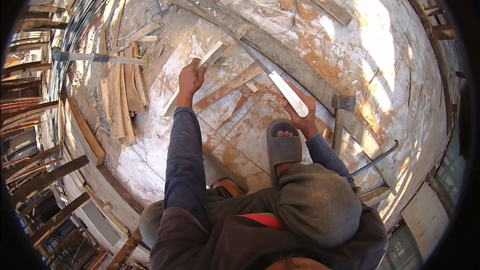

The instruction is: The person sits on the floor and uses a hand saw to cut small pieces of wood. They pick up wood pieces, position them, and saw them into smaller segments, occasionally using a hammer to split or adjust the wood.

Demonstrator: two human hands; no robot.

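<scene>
My left hand (189,82) is closed around a narrow wooden strip (211,54) that slants over the floor, its near end showing below the wrist. In my right hand (306,112) is the white handle (290,95) of a long, narrow-bladed tool. Its dark blade (245,47) points away to the far left, passing over a wide grey board; whether the edge has teeth cannot be made out. Under and beside the held strip lies a reddish-brown batten (227,89). A hatchet (344,103) with a wooden handle rests on the right, close to my right forearm.
Several loose boards (122,95) lie at the left beside a tool with a pale tubular handle (100,57). A long grey board (295,65) crosses the floor diagonally. At the right is a thin bluish metal bar (375,160). Wooden bars line the left edge.
</scene>
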